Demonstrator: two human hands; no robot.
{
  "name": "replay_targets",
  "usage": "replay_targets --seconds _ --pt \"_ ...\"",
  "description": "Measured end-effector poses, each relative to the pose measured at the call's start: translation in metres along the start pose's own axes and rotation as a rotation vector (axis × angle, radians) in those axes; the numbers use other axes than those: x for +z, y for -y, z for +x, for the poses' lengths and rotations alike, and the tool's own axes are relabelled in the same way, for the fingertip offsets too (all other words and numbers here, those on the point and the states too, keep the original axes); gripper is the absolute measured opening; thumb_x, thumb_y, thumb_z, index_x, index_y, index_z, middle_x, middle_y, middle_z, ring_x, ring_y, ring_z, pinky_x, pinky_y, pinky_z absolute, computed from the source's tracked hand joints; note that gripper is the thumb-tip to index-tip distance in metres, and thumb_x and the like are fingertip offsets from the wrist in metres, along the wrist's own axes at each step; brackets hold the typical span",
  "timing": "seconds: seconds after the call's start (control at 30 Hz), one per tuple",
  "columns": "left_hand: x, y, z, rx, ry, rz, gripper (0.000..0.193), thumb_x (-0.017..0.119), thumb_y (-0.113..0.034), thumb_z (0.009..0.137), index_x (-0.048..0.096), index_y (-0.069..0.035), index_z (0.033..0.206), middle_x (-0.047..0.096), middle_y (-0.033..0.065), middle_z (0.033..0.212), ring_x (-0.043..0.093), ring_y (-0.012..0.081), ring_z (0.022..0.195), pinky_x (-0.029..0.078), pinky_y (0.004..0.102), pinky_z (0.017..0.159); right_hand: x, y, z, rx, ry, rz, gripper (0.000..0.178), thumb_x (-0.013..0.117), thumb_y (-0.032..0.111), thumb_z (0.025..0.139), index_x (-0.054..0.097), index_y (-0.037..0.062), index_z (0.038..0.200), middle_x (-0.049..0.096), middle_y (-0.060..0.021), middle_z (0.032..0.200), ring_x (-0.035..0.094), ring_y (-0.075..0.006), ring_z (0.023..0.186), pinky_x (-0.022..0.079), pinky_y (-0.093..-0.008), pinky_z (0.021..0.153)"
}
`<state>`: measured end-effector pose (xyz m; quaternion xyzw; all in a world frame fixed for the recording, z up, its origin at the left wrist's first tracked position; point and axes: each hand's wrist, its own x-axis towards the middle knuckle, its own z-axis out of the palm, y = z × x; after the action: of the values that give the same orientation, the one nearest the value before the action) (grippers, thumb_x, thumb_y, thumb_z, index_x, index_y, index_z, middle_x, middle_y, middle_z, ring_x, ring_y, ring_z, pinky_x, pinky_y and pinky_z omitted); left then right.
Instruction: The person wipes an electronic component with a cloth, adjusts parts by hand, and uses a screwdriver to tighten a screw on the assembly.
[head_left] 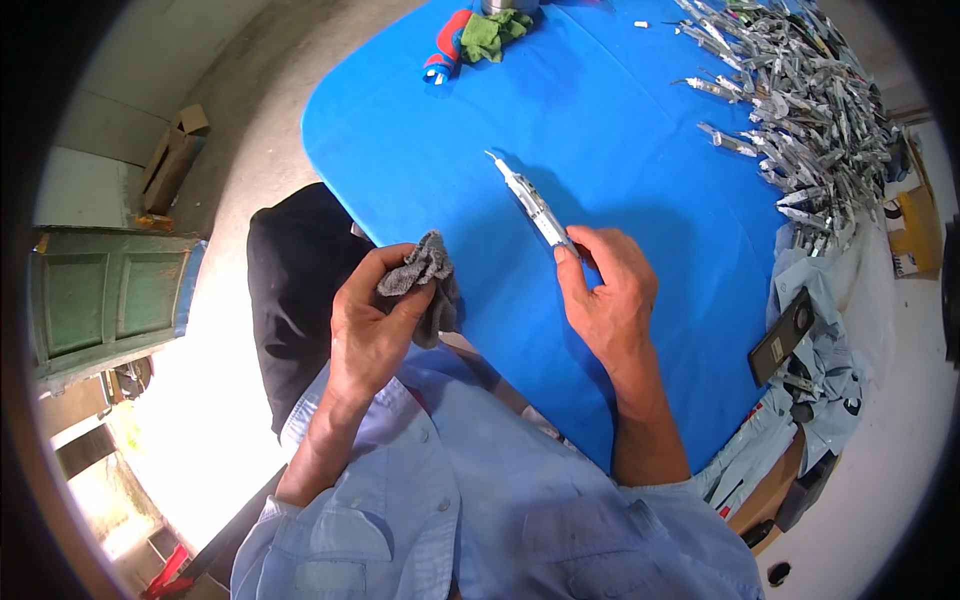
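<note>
My left hand [372, 310] is closed on a crumpled grey cloth [425, 280] in front of my chest, left of the table's near edge. Between the thumb and fingers of my right hand [617, 290] is a slim silver-white piece [533, 208] with a thin pointed tip; its exact kind I cannot make out. The tip points away and to the left, above the blue tabletop [420, 160]. Cloth and piece are apart.
A large heap of similar slim silver pieces [820, 120] covers the table's far right. A dark phone [782, 338] lies on plastic bags [820, 400] at the right edge. At the far side are a green cloth [490, 35] and a red-and-blue bottle [450, 45].
</note>
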<state>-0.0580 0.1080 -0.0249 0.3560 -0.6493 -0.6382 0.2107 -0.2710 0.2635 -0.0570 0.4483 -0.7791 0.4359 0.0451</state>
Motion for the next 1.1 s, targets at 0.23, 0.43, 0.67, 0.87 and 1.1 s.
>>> replay_targets --seconds 0.23,0.43,0.67,0.87,1.1 --pt "0.007 -0.009 -0.001 0.095 -0.112 0.188 0.028 0.074 0.000 0.098 0.065 0.002 0.124 0.075 0.0078 0.102 0.072 0.0114 0.089 0.059 0.0273 0.080 0.001 0.002 -0.003 0.036 -0.014 -0.005 0.007 0.076 0.005 0.090 0.074 0.0047 0.098 0.071 -0.0112 0.085 0.067 -0.0322 0.074 0.052 -0.0424 0.065" --pt "0.011 -0.017 0.002 -0.019 -0.045 0.114 0.025 0.076 -0.001 0.097 0.068 0.001 0.120 0.073 0.0046 0.094 0.068 0.0084 0.085 0.056 0.0248 0.074 0.001 0.002 -0.003 0.041 -0.024 0.004 0.004 0.074 0.004 0.091 0.074 0.0043 0.095 0.070 -0.0104 0.081 0.066 -0.0304 0.069 0.050 -0.0423 0.061" --pt "0.022 -0.030 0.008 -0.015 0.006 0.038 0.027 0.077 -0.005 0.097 0.069 0.001 0.122 0.071 0.0033 0.084 0.065 0.0077 0.073 0.053 0.0243 0.065 0.001 0.003 -0.002 0.033 -0.027 0.024 0.005 0.074 0.001 0.090 0.074 0.0045 0.093 0.069 -0.0101 0.078 0.064 -0.0292 0.066 0.048 -0.0419 0.059" --pt "0.051 -0.029 0.026 0.489 0.125 0.388 0.039 0.075 0.006 0.085 0.071 -0.001 0.123 0.069 0.0173 0.123 0.074 0.0299 0.095 0.060 0.0362 0.076 0.001 0.005 -0.001 0.025 -0.005 0.052 0.007 0.073 -0.001 0.088 0.072 0.0051 0.092 0.066 -0.0101 0.076 0.062 -0.0305 0.066 0.047 -0.0430 0.059" --pt "0.084 -0.013 0.038 0.716 0.166 0.652 0.043 0.078 0.004 0.080 0.070 -0.003 0.122 0.069 0.0159 0.120 0.073 0.0376 0.106 0.062 0.0440 0.087 0.000 0.002 -0.003 -0.020 0.039 0.011 0.014 0.071 -0.006 0.077 0.066 0.0039 0.086 0.064 -0.0107 0.076 0.060 -0.0336 0.067 0.047 -0.0449 0.059"
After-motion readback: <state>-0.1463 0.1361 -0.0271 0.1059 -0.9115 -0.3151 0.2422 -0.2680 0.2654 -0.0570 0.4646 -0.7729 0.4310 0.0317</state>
